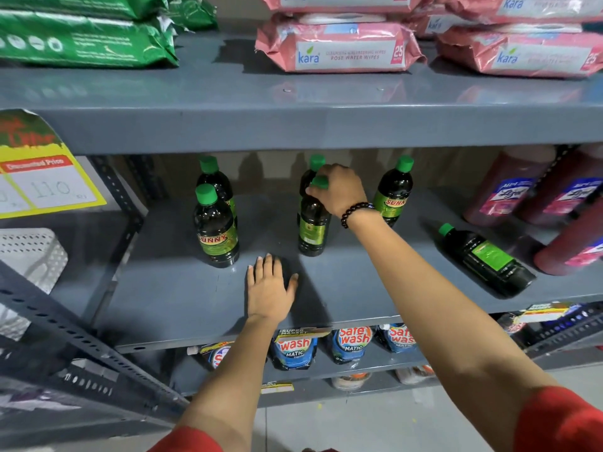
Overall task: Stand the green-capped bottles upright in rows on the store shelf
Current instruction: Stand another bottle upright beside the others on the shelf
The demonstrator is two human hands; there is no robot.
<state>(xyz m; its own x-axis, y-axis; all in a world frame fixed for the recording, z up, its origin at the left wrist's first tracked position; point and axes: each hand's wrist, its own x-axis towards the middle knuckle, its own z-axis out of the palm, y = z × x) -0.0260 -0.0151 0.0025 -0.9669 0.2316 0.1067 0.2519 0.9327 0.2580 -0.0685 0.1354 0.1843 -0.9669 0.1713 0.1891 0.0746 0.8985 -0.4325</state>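
Shelving of grey metal fills the view, seen from above by a person reaching in with both bare arms. On the middle shelf (182, 288) stand five dark bottles with green caps, arranged in three columns. At the left, one bottle (216, 227) stands directly in front of another (212, 177). In the centre, the right hand (339, 190) (a dark beaded bracelet (354, 212) circles its wrist) has its fingers wrapped around the neck and cap of the front centre bottle (312, 227), which stands upright; a rear centre bottle (314, 168) rises just behind the hand. To the right, a single bottle (394, 194) stands upright, towards the back. Further right, a sixth bottle (486, 260) lies on its side, cap pointing back and left, near several red bottles (509, 187).

The left hand (269, 288) rests flat, palm down, on the bare shelf in front of the centre column, fingers extended close together and thumb spread aside, holding nothing.

Above, the upper shelf (293, 102) carries pink wipes packs (339, 44) and green packs (81, 34). A yellow price tag (42, 177) hangs at the left. Below, blue detergent pouches (297, 349) sit on a lower shelf.
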